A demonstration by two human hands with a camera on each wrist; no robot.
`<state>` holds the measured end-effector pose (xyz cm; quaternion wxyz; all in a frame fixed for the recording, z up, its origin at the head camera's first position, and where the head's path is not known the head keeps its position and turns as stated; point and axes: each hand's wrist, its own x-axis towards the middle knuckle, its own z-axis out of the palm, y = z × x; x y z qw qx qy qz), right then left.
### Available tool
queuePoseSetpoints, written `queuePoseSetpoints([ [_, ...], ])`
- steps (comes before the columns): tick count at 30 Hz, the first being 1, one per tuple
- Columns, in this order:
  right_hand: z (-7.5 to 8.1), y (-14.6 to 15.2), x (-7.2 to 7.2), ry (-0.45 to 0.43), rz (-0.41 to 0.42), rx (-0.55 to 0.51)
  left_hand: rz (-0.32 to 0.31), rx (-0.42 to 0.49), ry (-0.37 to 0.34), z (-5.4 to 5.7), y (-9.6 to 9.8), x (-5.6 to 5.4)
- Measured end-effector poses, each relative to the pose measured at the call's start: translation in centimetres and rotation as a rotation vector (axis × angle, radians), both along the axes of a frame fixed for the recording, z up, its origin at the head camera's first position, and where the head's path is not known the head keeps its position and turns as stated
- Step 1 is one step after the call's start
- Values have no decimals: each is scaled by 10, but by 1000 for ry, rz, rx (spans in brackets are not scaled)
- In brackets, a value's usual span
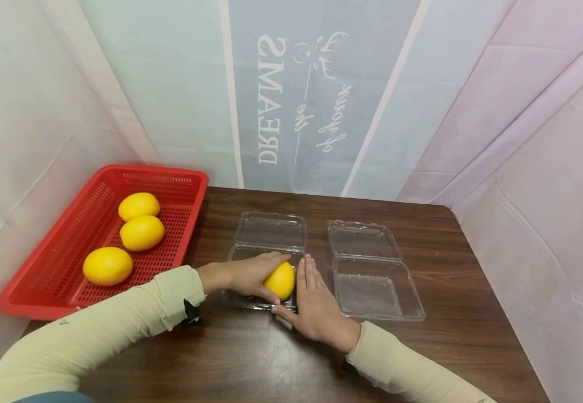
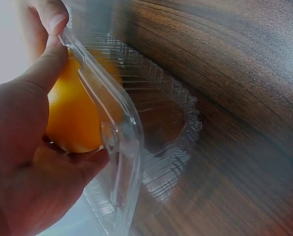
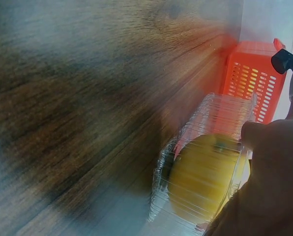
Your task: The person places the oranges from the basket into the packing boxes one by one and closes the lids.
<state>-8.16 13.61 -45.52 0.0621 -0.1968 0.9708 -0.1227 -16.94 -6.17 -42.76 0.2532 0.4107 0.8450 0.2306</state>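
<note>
A yellow lemon (image 1: 280,281) sits in the base of the left clear plastic clamshell box (image 1: 270,230), whose lid lies folded back. My left hand (image 1: 246,275) holds this lemon from its left side, thumb in front and fingers round behind, as the left wrist view also shows. Along the box's right side lies my right hand (image 1: 316,305), its fingers straight and close together. The right thumb (image 2: 57,19) touches the box's front rim near the left thumb. Through the clear wall the lemon (image 3: 205,179) shows in the right wrist view.
At the left stands a red perforated basket (image 1: 198,196) with three more lemons (image 1: 107,266) inside. Just right of my right hand, a second clear clamshell box (image 1: 372,288) lies unfolded on the brown wooden table (image 1: 447,336). Printed cloth (image 1: 316,173) hangs behind the table.
</note>
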Motion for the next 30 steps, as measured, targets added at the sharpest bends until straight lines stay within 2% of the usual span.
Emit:
queuePoseSetpoints([
  [6,-1,0,-1,13,5,-1,-14,10,48,-2,-4,-1],
  [11,0,1,-1,9,8,-12,2,8,22,2,-8,-4],
  [19,1,1,0,-29,-1,-28,-7,3,7,10,-16,-6],
  [30,1,1,0,-48,-11,-73,11,28,13,4,-11,-5],
])
